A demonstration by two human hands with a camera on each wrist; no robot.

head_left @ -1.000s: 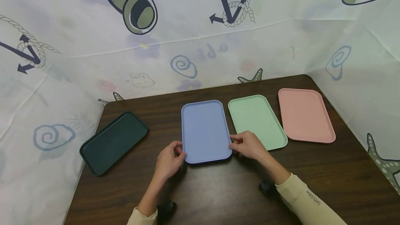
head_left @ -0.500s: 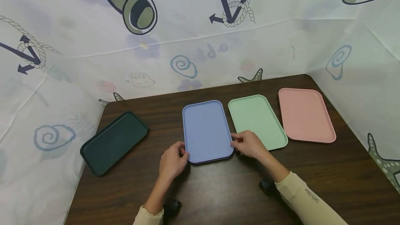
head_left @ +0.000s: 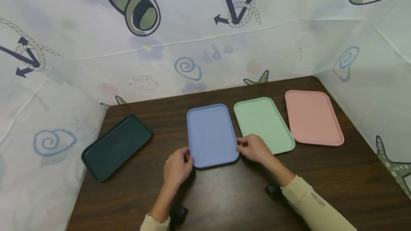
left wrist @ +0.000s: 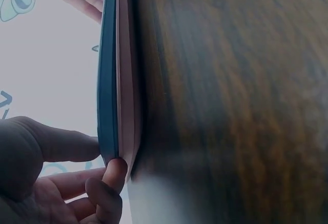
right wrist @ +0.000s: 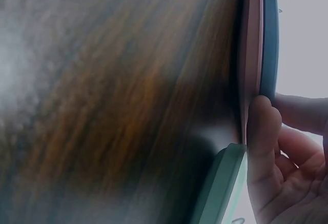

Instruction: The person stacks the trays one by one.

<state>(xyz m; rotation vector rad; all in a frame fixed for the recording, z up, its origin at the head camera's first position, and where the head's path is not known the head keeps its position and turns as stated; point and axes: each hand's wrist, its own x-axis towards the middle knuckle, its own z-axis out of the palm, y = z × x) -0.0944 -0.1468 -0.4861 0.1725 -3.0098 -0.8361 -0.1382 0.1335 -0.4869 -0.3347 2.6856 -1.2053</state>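
A blue rectangular tray (head_left: pixel 212 134) lies at the middle of the table, stacked on a pink tray (left wrist: pixel 128 75) whose side shows beneath it in both wrist views. My left hand (head_left: pixel 177 167) pinches the blue tray's left edge near the front corner, thumb on the rim and a fingertip (left wrist: pixel 117 168) at the seam between the two trays. On the opposite edge, my right hand (head_left: pixel 255 149) holds the tray between thumb and fingers. A light green tray (head_left: pixel 264 122) lies just beyond that hand, its near corner close to the stack.
Another pink tray (head_left: pixel 314 117) lies at the far right, beside the green one. At the left, a dark green tray (head_left: pixel 116 148) sits at a slant. Brown wooden table (head_left: pixel 231 199) runs back to a patterned white cloth (head_left: pixel 192 38) behind and at both sides.
The blue tray has shifted slightly to the right, and its front edge now lines up more closely with the stack. My left hand moved right with it; the right hand barely moved.
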